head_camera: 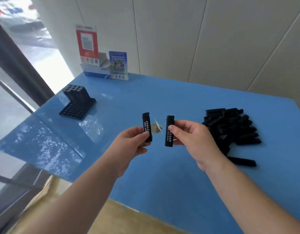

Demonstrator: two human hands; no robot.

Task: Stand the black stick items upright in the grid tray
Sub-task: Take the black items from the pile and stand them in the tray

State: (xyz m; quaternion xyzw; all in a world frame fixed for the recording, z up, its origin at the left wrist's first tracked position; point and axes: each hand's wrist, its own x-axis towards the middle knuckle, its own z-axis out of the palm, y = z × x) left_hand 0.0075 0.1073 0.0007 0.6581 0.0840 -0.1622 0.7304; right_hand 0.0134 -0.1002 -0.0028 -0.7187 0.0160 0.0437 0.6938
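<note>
My left hand [131, 142] pinches one black stick [146, 123] with white print, held upright above the blue table. My right hand [194, 138] pinches a second black stick [169, 132], also upright, a little to the right of the first. The black grid tray [73, 111] sits at the far left of the table, with several black sticks [75, 92] standing upright in its back rows. A loose pile of black sticks [233, 128] lies on the table to the right of my right hand, and one lone stick [242, 161] lies nearer to me.
The blue table [162, 174] ends at a left edge beside a window. A white box with a red card [87, 46] and a blue QR-code stand [118, 65] sit at the back against the white wall. A small round mark [156, 128] shows on the table behind the held sticks.
</note>
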